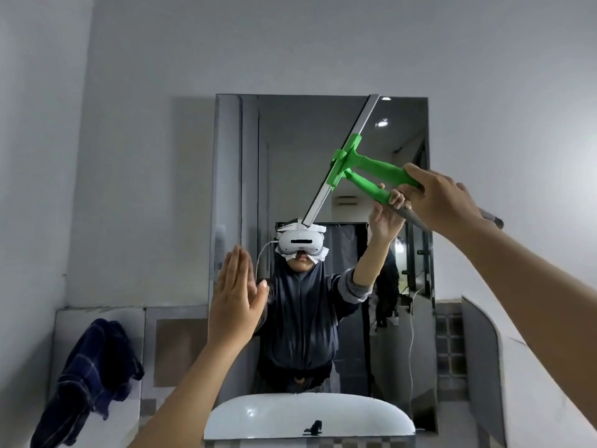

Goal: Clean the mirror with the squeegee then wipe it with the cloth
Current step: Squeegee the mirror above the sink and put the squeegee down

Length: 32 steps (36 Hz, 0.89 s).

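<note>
Two hands up at the mirror. Right hand at 2 o'clock has its fingers clenched round the green squeegee handle, blade tilted and pressed on the upper glass. Left hand is flat, fingers released, at the mirror's left edge. Dark blue cloth hangs at 8 o'clock, beside the white sink.

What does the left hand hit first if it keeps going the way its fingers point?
The left hand is open, fingers pointing up, at the mirror's left edge. Straight up, nothing shows in its path, only that edge and the bare wall. The squeegee sits well to the right. Whether it touches the glass is unclear.
</note>
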Motion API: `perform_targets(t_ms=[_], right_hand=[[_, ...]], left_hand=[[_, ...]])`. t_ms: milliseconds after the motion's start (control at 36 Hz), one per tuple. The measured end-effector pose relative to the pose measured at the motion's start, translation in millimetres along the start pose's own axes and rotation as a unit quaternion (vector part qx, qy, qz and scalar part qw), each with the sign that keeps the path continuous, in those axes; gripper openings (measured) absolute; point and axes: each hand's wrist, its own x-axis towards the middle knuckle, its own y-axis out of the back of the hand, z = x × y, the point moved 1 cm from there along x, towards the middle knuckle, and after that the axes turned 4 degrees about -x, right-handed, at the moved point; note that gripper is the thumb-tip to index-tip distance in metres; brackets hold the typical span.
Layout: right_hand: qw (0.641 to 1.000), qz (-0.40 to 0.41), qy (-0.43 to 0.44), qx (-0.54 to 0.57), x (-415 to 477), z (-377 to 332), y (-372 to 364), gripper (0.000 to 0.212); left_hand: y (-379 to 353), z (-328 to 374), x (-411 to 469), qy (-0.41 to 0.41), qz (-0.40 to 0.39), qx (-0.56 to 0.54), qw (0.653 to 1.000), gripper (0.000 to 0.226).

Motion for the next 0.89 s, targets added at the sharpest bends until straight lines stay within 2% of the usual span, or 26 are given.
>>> perform_targets(t_ms=[250,472,889], right_hand=[[0.999,0.004,-0.032,0.014,-9.8,8.7,-4.3,0.021],[0.995,0.023,-0.065,0.066,-28.2,8.6,-16.7,0.015],[0.981,0.011,-0.153,0.115,-53.0,-1.8,-35.6,0.013]], left_hand=[[-1.9,-5.4,1.5,0.017,-0.036,0.015,0.999,0.072],[6.3,4.5,-2.1,-0.007,-0.006,0.02,1.0,0.073],[2.0,1.8,1.1,0.022,-0.033,0.035,0.999,0.07]])
